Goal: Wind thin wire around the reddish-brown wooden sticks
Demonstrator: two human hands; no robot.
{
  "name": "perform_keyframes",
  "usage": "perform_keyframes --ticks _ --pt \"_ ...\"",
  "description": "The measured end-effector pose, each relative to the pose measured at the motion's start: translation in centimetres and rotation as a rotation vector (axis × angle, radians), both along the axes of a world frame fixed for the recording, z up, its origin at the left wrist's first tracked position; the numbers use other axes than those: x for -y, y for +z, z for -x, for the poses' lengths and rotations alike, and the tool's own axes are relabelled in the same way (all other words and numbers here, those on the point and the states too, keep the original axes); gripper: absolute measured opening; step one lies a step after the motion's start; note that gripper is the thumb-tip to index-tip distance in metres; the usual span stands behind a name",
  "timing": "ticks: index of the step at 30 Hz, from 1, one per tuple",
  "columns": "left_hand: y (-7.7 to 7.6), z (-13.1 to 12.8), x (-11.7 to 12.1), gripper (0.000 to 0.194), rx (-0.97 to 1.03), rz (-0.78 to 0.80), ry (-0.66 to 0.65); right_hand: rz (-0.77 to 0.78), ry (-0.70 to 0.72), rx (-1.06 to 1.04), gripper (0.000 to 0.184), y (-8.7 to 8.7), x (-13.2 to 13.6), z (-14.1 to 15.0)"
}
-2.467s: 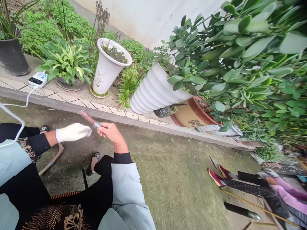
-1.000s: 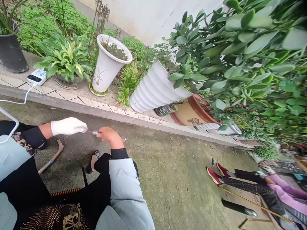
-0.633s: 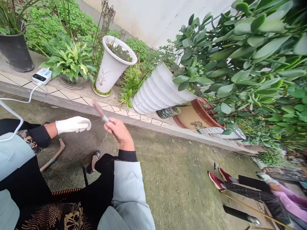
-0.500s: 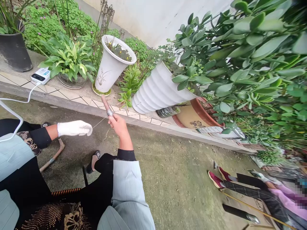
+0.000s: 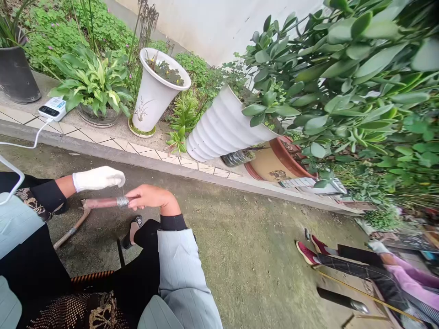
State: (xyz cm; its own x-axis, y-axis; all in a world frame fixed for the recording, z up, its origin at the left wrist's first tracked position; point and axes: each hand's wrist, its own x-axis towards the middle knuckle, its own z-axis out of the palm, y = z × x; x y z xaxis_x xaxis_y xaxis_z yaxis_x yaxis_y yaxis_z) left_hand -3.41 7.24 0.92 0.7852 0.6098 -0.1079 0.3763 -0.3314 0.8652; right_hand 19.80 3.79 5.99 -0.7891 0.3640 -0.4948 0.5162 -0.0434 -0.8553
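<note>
My right hand [image 5: 149, 196] is bare and closed round the end of a short reddish-brown wooden stick [image 5: 103, 202]. The stick lies roughly level and points left. A coil of thin silvery wire [image 5: 122, 201] is wound about it close to my right fingers. Just above, my left hand [image 5: 98, 178] wears a white knitted glove with its fingers curled closed. From those fingertips a fine strand of the wire runs down to the coil. Beneath the stick, a bent wooden piece [image 5: 73, 228] with a pale band stands out against the concrete ground.
Along a tiled ledge [image 5: 113, 142] stand a white device with a cable [image 5: 53, 108], a leafy plant in a glass bowl [image 5: 98, 114], a tall white pot [image 5: 156, 96], a ribbed white planter [image 5: 222, 123] and a brown pot [image 5: 267, 160]. Another person in red shoes [image 5: 307, 253] is at right.
My right hand has come down and left, and the stick has swung from pointing up to pointing left. My gloved left hand has shifted slightly left and up; the wire strand between them is shorter.
</note>
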Motion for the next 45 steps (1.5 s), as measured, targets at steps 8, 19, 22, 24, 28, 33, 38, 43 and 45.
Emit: perform_keyframes --ticks 8,19,22,24,28,33,38,43,45 --pt "0.6 -0.9 1.3 0.039 0.151 0.262 -0.038 -0.481 -1.042 0.000 0.026 -0.7 -2.1 -4.0" --pt "0.9 0.2 0.2 0.037 0.050 0.044 0.064 -0.207 0.135 0.510 0.014 -1.4 -0.6 0.6" --pt "0.9 0.4 -0.2 0.036 0.065 0.054 0.148 -0.053 0.118 0.158 0.019 -0.2 0.1 0.4" --pt "0.9 0.4 -0.3 0.036 0.116 0.076 0.195 -0.064 -0.134 -0.047 0.027 0.6 0.1 -0.7" --pt "0.5 -0.1 0.1 0.039 0.153 0.155 0.136 -0.260 -0.760 -0.260 0.025 0.8 -0.8 -2.6" --pt "-0.1 -0.8 0.6 0.042 0.047 0.110 -0.070 -0.460 -0.895 0.052 0.025 -0.7 -1.9 -2.9" --pt "0.1 -0.8 0.6 0.037 0.035 -0.003 -0.191 -0.635 -0.595 0.646 0.026 -1.2 -2.0 -1.9" --pt "0.9 -0.4 0.4 0.032 -0.052 -0.088 -0.133 -0.321 -0.079 0.720 0.016 -1.5 -1.3 0.3" --pt "1.0 -0.1 0.3 0.031 -0.034 -0.072 -0.075 -0.122 0.089 0.459 0.015 -0.9 -0.8 0.4"
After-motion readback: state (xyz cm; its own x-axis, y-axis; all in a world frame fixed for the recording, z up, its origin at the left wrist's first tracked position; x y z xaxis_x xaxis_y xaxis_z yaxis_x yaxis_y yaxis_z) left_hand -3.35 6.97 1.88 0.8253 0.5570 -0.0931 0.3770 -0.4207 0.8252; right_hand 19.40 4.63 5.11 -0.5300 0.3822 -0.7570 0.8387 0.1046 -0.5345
